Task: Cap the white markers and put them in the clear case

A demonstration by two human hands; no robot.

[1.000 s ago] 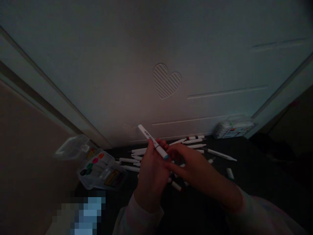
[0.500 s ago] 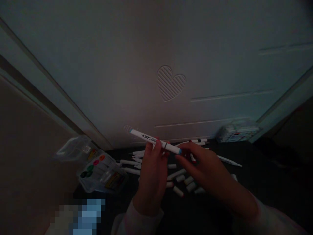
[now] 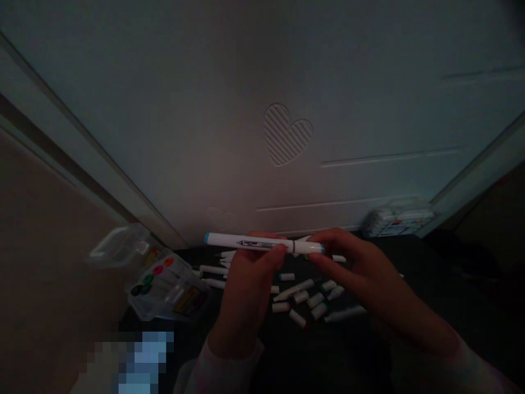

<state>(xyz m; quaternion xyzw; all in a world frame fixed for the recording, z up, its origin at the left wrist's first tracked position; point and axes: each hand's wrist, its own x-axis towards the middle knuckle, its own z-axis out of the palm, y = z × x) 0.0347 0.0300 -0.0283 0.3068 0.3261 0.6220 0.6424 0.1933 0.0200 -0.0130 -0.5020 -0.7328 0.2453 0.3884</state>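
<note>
The scene is dim. I hold a white marker (image 3: 246, 242) with blue ends level in front of me. My left hand (image 3: 246, 290) grips its middle with thumb and fingers. My right hand (image 3: 361, 279) pinches the marker's right end, where a cap sits. Below my hands several white markers and loose caps (image 3: 305, 298) lie scattered on the dark floor.
A white door with a ribbed heart (image 3: 285, 134) fills the background. An open clear plastic marker case (image 3: 164, 284) lies on the floor at the left. Another clear case of markers (image 3: 396, 219) stands at the door's foot on the right. A brown wall rises at far left.
The marker has swung from pointing up-left to lying level. My right hand has moved outward to its right end. The left hand keeps its grip on the middle.
</note>
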